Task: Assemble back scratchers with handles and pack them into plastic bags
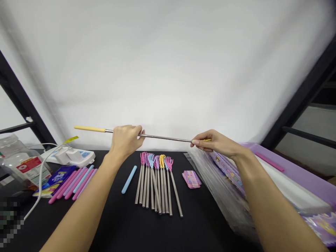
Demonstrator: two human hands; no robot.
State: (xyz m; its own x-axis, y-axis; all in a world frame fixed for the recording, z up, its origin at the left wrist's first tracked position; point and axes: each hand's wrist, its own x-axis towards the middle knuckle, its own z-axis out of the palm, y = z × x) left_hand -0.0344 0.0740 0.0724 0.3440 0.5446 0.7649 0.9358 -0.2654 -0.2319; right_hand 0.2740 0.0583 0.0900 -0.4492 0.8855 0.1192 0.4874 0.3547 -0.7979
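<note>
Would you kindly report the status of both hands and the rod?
Left hand gripping metal rod near yellow handle. Right hand pinching near opposite end. Back scratchers lying below, apart from raised rod.

"How is our light?"
"Bright and soft on the white wall point(168, 77), we'd say, dimming toward the top right corner, with faint, soft-edged shadows."
"Any glare?"
"We catch thin glints along the metal rods point(156, 189)."
"And sharpness?"
"We see the plastic bags point(223, 199) smeared, wide-angle stretch slanting the black posts point(301, 93) at both edges, and blocky pixels lower left."
</note>
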